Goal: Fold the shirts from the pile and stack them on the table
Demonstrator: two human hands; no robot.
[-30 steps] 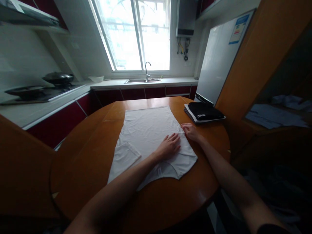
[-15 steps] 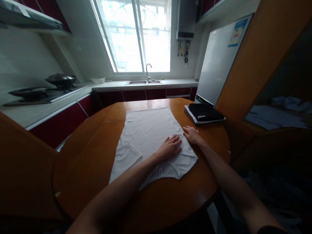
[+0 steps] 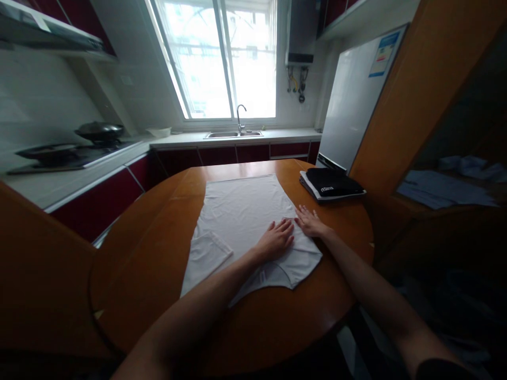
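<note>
A white T-shirt point(image 3: 237, 211) lies spread on the wooden table point(image 3: 150, 232), its neckline toward me and its hem toward the window. One sleeve is folded over the body on the left side. My left hand point(image 3: 276, 240) rests flat on the right part of the shirt, fingers stretched out, palm down. Just beyond it, my right hand point(image 3: 310, 221) lies with fingers apart over the shirt's right edge. My left forearm crosses the near left part of the shirt and hides some of it.
At the table's far right sits a stack of folded clothes point(image 3: 332, 182), black on top with white lettering. Behind the table are a counter with a sink point(image 3: 233, 134), a stove with pans point(image 3: 101, 131) at left and a fridge point(image 3: 362, 95) at right.
My right hand has shifted slightly left, from beside the shirt's edge onto it, and its fingers have spread. My left hand stays nearly in place on the cloth.
</note>
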